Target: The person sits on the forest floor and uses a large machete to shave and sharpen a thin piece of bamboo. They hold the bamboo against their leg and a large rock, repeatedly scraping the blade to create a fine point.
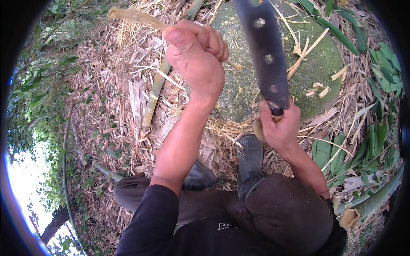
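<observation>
My left hand is closed around a pale yellowish strip of wood. Its wider, rough end sticks out to the left, and a thin tip shows on the other side, over a mossy boulder. My right hand grips the handle of a broad knife, with several round holes along its dark blade. The blade points away from me above the boulder, apart from the strip, and its far end is blurred and cut off by the frame's edge.
Wood chips and thin shavings lie on the boulder. Dry leaves and split slivers cover the ground, with a greenish pole among them. My rubber boots stand close to the boulder. A cut bamboo pole and green leaves are at right.
</observation>
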Demonstrator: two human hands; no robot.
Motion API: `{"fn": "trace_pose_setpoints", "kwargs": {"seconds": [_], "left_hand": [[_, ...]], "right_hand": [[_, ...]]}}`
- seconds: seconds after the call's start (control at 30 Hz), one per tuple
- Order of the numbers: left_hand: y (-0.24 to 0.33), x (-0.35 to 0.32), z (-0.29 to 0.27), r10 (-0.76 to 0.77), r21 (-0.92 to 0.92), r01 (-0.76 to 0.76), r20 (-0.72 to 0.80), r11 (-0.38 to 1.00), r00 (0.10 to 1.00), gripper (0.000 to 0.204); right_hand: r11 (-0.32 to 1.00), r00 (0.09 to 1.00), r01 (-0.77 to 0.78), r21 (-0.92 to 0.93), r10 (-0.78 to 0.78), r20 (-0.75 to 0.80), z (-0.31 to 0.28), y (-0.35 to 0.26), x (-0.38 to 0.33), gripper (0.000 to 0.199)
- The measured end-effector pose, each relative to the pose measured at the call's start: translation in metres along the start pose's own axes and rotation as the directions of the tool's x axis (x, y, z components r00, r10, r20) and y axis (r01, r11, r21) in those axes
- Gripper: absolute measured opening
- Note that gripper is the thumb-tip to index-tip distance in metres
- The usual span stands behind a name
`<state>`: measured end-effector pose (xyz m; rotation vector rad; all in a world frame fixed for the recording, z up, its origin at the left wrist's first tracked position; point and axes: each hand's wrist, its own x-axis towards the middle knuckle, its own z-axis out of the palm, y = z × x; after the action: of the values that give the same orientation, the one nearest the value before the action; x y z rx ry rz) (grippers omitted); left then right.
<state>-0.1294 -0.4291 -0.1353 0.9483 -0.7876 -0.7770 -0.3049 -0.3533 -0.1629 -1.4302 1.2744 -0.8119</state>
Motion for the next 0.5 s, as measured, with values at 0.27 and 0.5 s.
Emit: {"fn": "trace_pose_setpoints", "kwargs": {"seconds": [0.27, 0.5], "left_hand": [[-0.001, -0.004, 0.003, 0.025, 0.046, -0.025, 0.011, 0.999, 1.000, 0.065], [0.004, -0.008, -0.009, -0.003, -0.043, 0.003, -0.006, 0.999, 1.000, 0.066]], "right_hand": [[0.974, 0.966, -0.149, -0.168, 0.180, 0.187, 0.005, 0.020, 0.007, 0.028], [0.996, 0.999, 0.025, 0.083, -0.023, -0.021, 0.000, -0.001, 0.000, 0.028]]}}
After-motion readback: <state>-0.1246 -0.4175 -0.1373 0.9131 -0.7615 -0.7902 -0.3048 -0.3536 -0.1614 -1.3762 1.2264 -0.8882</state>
